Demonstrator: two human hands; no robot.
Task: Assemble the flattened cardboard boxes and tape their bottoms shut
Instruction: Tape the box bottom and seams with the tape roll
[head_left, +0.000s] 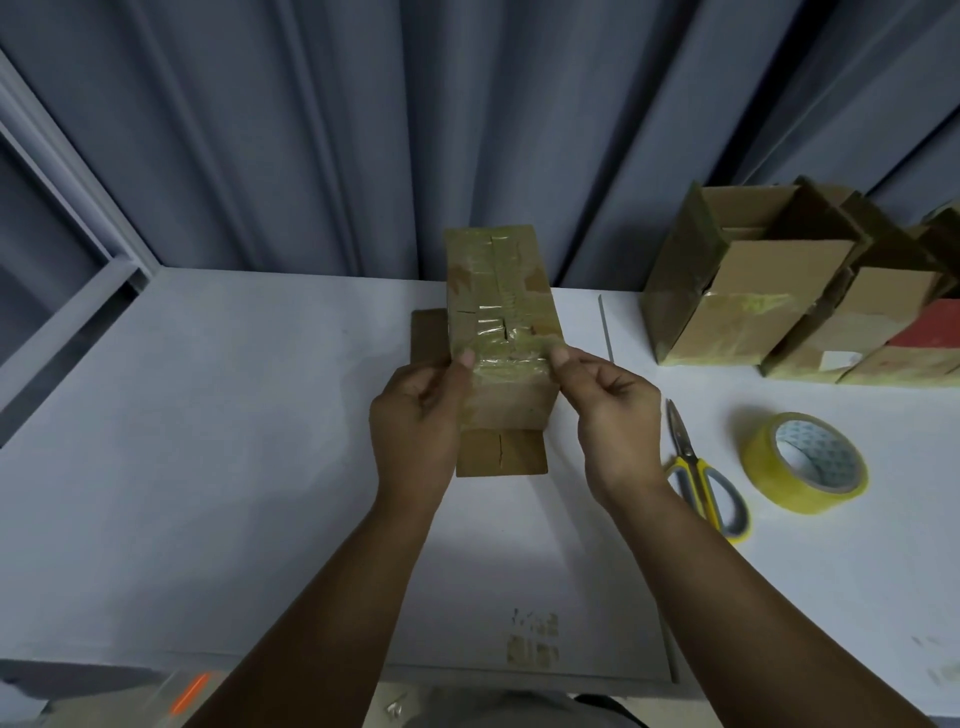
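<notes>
An assembled cardboard box (498, 291) stands bottom-up on the white table (234, 441), its lower flaps spread flat on the surface. Clear tape runs along its upper face. A short strip of clear tape (506, 358) is stretched across the box's near edge. My left hand (421, 410) pinches the strip's left end and my right hand (610, 410) pinches its right end, thumbs on top.
Yellow-handled scissors (698, 478) lie just right of my right wrist. A yellow tape roll (805, 462) sits beyond them. Several taped boxes (753, 291) stand in a row at the back right. Grey curtains hang behind the table.
</notes>
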